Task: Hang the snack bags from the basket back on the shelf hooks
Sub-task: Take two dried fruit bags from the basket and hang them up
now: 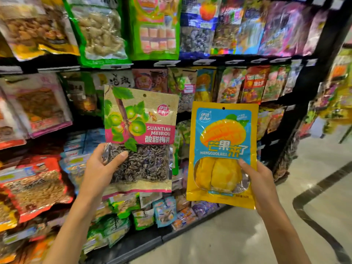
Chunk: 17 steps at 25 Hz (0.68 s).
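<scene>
My left hand point(101, 166) grips the lower left edge of a plum snack bag point(141, 119), beige and pink with green plums and dark dried fruit in its window. The bag is upright in front of the shelf's middle rows, and its hang hole is at the top. My right hand point(257, 180) holds a yellow and blue mango bag point(222, 138) by its lower right edge, also upright, a little lower and to the right. Both bags are held off the shelf hooks. The basket is out of view.
A black shelf unit point(322, 54) fills the view with rows of hanging snack bags, among them a green bag point(99, 29) above. Price tags point(167, 63) line the rails. The light tiled floor point(266, 225) with a dark border stripe lies to the right.
</scene>
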Tool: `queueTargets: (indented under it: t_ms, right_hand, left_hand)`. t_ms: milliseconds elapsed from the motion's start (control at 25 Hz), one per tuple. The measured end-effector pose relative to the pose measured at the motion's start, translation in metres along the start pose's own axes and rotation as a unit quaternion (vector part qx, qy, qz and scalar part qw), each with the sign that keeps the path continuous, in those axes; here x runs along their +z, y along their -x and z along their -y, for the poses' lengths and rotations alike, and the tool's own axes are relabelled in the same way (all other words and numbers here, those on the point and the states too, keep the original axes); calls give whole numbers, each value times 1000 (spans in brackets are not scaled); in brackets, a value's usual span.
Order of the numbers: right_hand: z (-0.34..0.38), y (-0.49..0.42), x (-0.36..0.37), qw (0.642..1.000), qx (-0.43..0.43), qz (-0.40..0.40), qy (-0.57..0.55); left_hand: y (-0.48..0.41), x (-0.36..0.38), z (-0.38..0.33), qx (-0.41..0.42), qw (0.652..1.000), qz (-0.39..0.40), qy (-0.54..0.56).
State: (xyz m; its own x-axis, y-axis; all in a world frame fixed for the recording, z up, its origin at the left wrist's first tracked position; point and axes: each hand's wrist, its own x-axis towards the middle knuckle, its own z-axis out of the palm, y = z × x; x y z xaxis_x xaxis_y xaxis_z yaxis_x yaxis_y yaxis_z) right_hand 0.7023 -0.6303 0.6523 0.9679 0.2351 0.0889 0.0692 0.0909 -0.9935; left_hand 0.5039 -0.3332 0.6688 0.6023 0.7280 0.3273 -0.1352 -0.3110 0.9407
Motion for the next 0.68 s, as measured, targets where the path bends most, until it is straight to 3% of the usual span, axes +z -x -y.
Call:
queueTargets:
  t_ms: [400,680]
  right_hand:
    - [5,-168,-47,1000,-18,-7,19]
    - [-3,-276,-62,999,-30,43,12]
  left_hand:
    - [-112,146,15,-21,1000,3,0]
    - [-182,231,31,-9,1000,-5,10]
